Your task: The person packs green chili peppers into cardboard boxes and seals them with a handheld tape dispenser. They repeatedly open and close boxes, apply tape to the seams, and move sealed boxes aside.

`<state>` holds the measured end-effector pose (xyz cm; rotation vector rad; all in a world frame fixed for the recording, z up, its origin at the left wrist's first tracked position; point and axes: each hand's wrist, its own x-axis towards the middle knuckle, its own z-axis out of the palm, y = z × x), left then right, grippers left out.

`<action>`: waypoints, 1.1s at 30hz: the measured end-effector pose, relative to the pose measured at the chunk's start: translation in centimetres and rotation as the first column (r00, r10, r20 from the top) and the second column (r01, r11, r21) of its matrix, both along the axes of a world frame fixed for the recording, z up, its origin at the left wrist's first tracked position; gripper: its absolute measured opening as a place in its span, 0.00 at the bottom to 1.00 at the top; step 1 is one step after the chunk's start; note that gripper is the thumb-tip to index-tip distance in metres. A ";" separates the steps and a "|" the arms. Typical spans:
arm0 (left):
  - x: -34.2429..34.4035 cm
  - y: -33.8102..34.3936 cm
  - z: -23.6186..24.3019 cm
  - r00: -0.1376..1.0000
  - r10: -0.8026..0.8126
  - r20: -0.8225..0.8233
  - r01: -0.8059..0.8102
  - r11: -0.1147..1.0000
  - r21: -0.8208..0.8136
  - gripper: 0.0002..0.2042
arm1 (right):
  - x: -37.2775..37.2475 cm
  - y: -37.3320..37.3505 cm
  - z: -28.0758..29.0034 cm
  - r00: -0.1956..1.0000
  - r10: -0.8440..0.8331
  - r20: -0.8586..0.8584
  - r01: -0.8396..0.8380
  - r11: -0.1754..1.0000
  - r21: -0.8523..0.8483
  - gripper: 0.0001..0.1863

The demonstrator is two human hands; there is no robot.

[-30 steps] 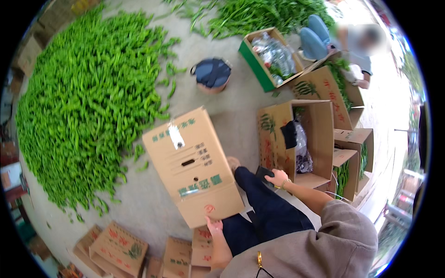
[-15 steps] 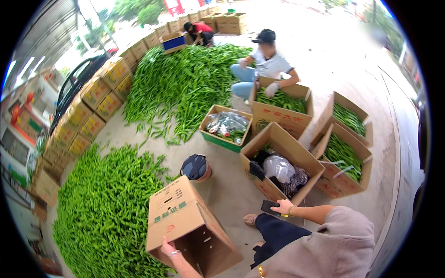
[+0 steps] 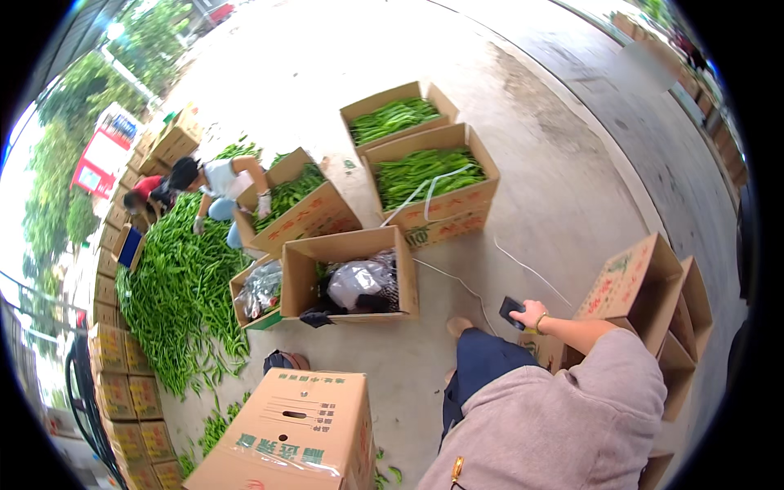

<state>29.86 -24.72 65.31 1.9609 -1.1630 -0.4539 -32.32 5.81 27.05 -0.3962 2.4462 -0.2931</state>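
Note:
My right hand (image 3: 532, 314), with a gold bracelet at its wrist, is closed around a black, flat, phone-like slab (image 3: 512, 312). It hangs over the floor beside my dark trousers. At the lower edge stands a cardboard box (image 3: 282, 425) with green and red print and clear tape across its top. My left hand is out of sight, so its hold on that box is hidden. Ahead, an open cardboard box (image 3: 408, 278) contains a clear plastic bag (image 3: 359, 282) and dark cloth.
Two open boxes of green peppers (image 3: 425, 175) stand farther ahead. A co-worker (image 3: 220, 184) crouches at another pepper box, beside a large pepper heap (image 3: 175, 286); a second person (image 3: 147, 196) bends behind. Empty boxes (image 3: 629, 294) stand at right. White strapping (image 3: 531, 269) lies on the floor. Stacked cartons (image 3: 131, 400) line the left.
The view has swung to the right, so the scene has shifted left and empty boxes appear at right. My left hand, earlier on the cardboard box, has gone out of view. The right keeps its hold.

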 end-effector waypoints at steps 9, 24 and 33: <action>-24.6 1.6 21.7 0.877 -0.362 0.315 0.375 0.927 0.022 0.19 | -6.4 10.0 -8.4 0.900 -0.428 -0.087 0.408 0.895 -0.179 0.30; -86.1 5.2 21.8 -0.271 -0.894 0.356 0.905 -0.363 -0.222 0.19 | -24.1 17.5 -9.9 0.210 -0.976 0.055 0.876 0.162 -0.455 0.31; -117.7 10.8 12.4 -0.696 -0.710 -0.106 0.718 -0.690 -0.090 0.10 | -31.9 15.9 6.5 -0.251 -0.965 0.074 0.328 -0.156 -0.932 0.21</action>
